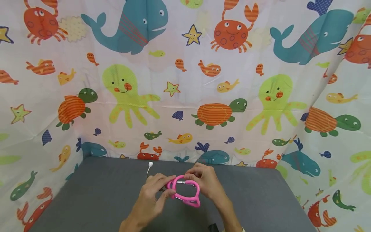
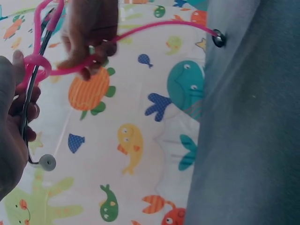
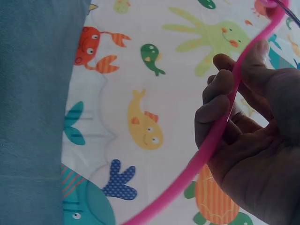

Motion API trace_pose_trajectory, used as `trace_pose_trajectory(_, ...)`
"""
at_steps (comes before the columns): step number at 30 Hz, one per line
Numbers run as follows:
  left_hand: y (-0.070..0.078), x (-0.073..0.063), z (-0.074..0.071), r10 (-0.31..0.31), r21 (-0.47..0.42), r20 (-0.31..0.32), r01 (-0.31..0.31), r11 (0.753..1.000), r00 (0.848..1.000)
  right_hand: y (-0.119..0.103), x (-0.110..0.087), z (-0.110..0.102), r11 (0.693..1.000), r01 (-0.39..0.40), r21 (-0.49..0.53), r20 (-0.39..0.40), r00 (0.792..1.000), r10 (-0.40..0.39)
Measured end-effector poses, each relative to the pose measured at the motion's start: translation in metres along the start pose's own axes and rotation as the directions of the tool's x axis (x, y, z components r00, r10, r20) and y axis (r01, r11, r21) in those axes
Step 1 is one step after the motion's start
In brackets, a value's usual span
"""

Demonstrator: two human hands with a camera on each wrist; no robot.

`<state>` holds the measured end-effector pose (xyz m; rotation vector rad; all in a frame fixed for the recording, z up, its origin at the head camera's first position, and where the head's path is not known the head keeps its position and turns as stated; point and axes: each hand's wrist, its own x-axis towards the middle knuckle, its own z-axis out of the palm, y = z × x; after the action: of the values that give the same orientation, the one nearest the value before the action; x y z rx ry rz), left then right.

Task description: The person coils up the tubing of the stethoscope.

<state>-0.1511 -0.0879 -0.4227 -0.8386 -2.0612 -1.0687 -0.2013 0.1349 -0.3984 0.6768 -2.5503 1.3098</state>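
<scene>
A stethoscope with pink tubing (image 1: 198, 190) is held up above the grey surface in both hands. My left hand (image 1: 150, 195) grips it where the tubing loops round the metal ear tubes (image 2: 28, 110); a pale eartip (image 1: 150, 164) sticks out beyond the fingers. To the right, my right hand (image 1: 206, 180) pinches the pink tubing between thumb and fingers, and in the right wrist view the tube (image 3: 213, 136) runs across the curled fingers. In the left wrist view the tubing stretches from the right hand to a dark round chest piece (image 2: 218, 38) close by the grey surface.
A grey cloth-like surface (image 1: 101, 193) spreads beneath the hands. White curtains printed with sea animals (image 1: 185, 83) stand behind it and along both sides. A small dark object (image 1: 213, 227) shows at the bottom edge beside the right forearm.
</scene>
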Motion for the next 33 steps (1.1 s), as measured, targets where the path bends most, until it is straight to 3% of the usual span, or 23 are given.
trace_pose_trajectory(6,0.002,0.011,0.002,-0.069,0.016,-0.095,0.071,0.997,0.993,0.000,-0.005,0.016,0.999,0.004,-0.048,0.005,1.000,-0.004)
trace_pose_trajectory(10,-0.001,0.015,0.004,-0.094,0.046,-0.157,0.103,0.994,0.983,-0.006,-0.011,0.025,0.999,-0.037,-0.017,0.049,0.998,0.038)
trace_pose_trajectory(16,-0.006,0.017,0.006,-0.082,0.062,-0.226,0.098,0.993,0.971,-0.017,-0.024,0.032,1.000,0.012,0.026,0.143,0.990,-0.015)
trace_pose_trajectory(20,-0.007,0.019,0.005,-0.073,0.111,-0.272,0.106,0.988,0.959,-0.024,-0.027,0.034,0.997,0.056,0.045,0.227,0.972,-0.065)
trace_pose_trajectory(27,-0.006,0.020,0.006,-0.072,0.186,-0.307,0.134,0.973,0.949,-0.040,-0.033,0.041,0.993,0.087,-0.074,0.315,0.947,-0.060)
trace_pose_trajectory(33,-0.008,0.019,0.006,-0.065,0.270,-0.304,0.151,0.951,0.950,-0.051,-0.038,0.039,0.981,0.038,-0.192,0.366,0.930,0.035)
